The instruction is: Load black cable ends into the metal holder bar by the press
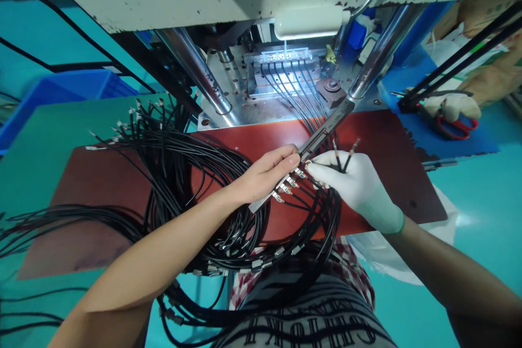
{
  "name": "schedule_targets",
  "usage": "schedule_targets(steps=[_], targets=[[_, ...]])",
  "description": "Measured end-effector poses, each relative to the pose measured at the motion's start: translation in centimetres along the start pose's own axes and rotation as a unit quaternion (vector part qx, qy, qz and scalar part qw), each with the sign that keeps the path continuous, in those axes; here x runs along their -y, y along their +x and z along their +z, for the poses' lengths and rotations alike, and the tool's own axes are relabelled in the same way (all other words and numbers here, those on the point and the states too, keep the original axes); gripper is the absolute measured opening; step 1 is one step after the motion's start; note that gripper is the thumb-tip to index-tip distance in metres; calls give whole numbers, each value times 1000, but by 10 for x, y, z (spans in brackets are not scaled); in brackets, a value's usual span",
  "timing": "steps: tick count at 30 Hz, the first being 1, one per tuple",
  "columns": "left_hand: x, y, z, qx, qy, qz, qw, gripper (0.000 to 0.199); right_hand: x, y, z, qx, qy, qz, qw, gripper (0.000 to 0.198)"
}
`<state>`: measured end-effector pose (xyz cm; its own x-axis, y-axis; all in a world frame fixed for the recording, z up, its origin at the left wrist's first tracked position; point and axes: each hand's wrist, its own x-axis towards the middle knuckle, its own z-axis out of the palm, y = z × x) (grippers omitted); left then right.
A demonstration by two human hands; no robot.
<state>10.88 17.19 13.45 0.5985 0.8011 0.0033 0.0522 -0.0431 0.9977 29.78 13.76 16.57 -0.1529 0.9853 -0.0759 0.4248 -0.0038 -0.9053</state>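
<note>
My bare left hand [271,171] is closed around a long metal bar [326,130], which slants from lower left to upper right. Along the bar's lower part sit several small metal connectors [289,182] with black cables running off them. My right hand [356,185], in a white glove, pinches a cable end at the bar, right beside my left fingers. Two more cable ends [346,157] stick up between the gloved fingers. A big bundle of black cables [175,163] lies to the left of my left hand, its stripped ends pointing up.
Ahead stands a press with two steel columns [198,73]; a lit fixture [285,73] between them holds several cables. A red-brown board [391,163] covers the work surface. Red-handled scissors [457,128] lie at right on a blue shelf. A blue bin [77,87] is at left.
</note>
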Motion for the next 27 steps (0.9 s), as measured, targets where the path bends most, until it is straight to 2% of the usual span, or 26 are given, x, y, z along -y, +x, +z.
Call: schedule_targets(steps=[6,11,15,18,21,23,25,27], targets=[[-4,-2,-2,27,33,2,999,35,3,3,-2,43,49,28,998,32],[-11,-6,0,32,145,24,989,28,4,5,-3,62,19,-12,998,35],[-9,-7,0,11,174,31,984,27,-1,3,2,26,21,-12,999,28],[-5,-5,-1,-3,126,18,992,31,-12,-2,9,-81,64,7,995,12],[-3,-2,-2,-14,87,16,996,32,-21,-7,10,-188,114,9,975,20],[-4,-1,-3,-15,76,13,997,33,-22,-9,7,-194,58,-17,979,27],[-4,-1,-4,-14,64,2,998,34,-21,-10,2,-167,-34,-43,984,31],[-4,0,-4,-11,49,-9,999,35,-20,-10,-1,-143,-62,-47,987,32]])
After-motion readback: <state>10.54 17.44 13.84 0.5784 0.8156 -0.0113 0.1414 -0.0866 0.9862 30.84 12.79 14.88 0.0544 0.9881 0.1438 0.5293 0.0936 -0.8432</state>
